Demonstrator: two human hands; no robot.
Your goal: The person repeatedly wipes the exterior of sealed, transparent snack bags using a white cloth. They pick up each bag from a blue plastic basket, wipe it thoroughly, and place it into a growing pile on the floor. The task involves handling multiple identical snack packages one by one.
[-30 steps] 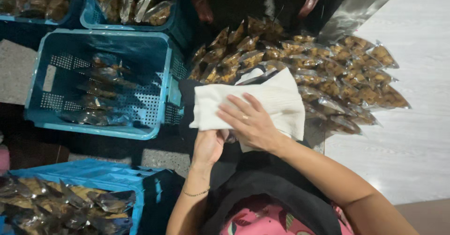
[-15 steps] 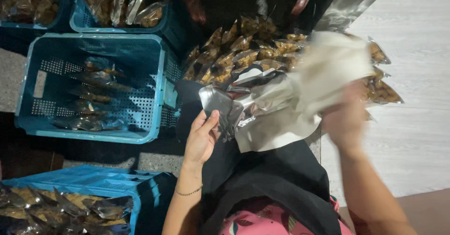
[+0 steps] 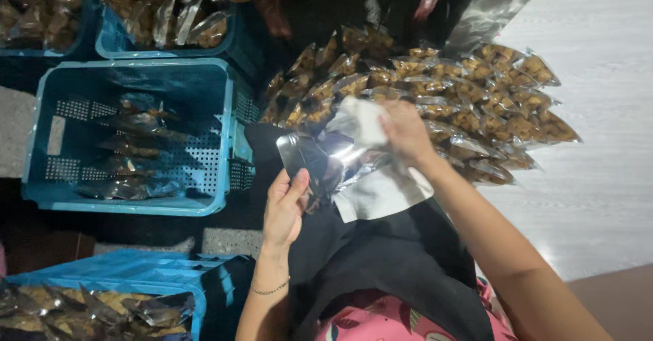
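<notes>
A large silver foil bag point(image 3: 371, 177) with a white outer face lies open over my black-clad lap. My left hand point(image 3: 284, 208) pinches its dark shiny edge at the left. My right hand point(image 3: 405, 130) grips the crumpled white upper part of the bag, above the opening. Just behind the bag lies a pile of small clear packets of brown snacks point(image 3: 469, 103), spread in rows on the floor.
A blue plastic crate point(image 3: 129, 137) with a few packets stands at the left. Two more blue crates of packets sit at the top left point(image 3: 163, 14), and another is at the bottom left point(image 3: 102, 300). Pale floor point(image 3: 598, 177) stretches to the right.
The flat white bag that my right hand pressed on my lap has been lifted and pulled open, showing its silver inside. My right hand swung right, then came back to its top.
</notes>
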